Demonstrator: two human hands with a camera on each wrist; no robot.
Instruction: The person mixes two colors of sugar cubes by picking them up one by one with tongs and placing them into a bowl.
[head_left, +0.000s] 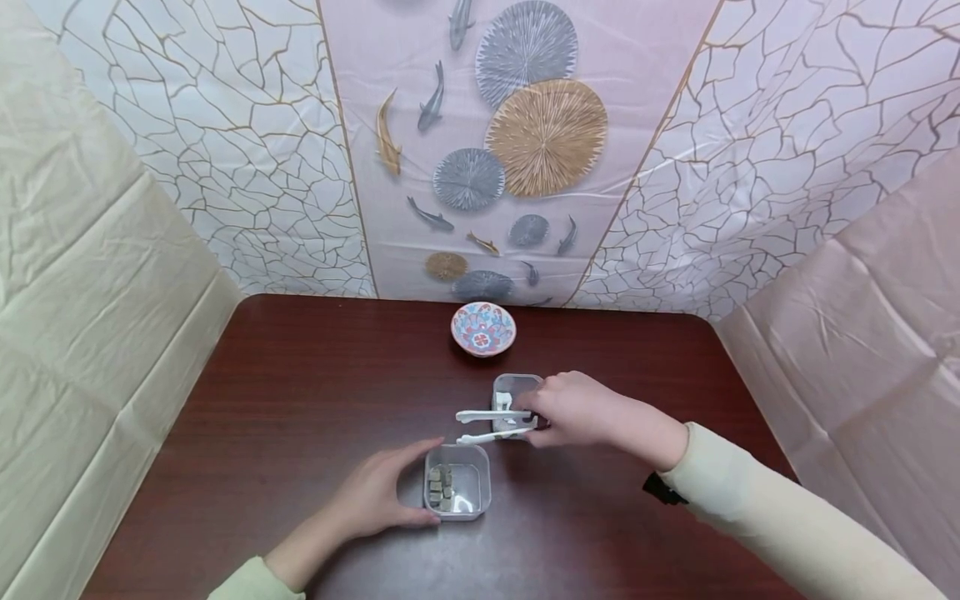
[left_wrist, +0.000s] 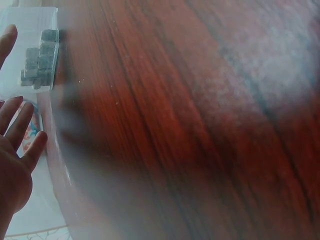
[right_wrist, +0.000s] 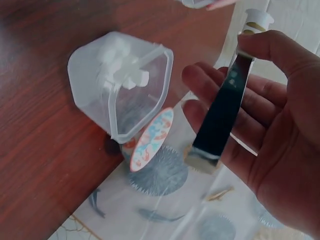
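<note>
My left hand (head_left: 372, 492) lies around the left side of a clear plastic container (head_left: 486, 483), thumb and forefinger spread along its near and far corners. Several small grey-brown cubes (head_left: 437, 492) sit along that container's left side. In my right hand (head_left: 581, 410) I hold a pair of tongs (head_left: 491, 415) with white tips, pointing left and parted. The thumb presses the tongs' shiny dark handle (right_wrist: 222, 112) in the right wrist view. Below the tongs stands a second clear container (head_left: 517, 382) with white pieces (right_wrist: 131, 74) in it, partly hidden by my right hand.
Behind the containers, a shallow bowl (head_left: 483, 330) with a red and blue pattern stands near the far edge of the dark wooden table (head_left: 315, 375). Patterned cloth (head_left: 255, 125) hangs at the back, and pale cloth (head_left: 97, 333) covers the sides.
</note>
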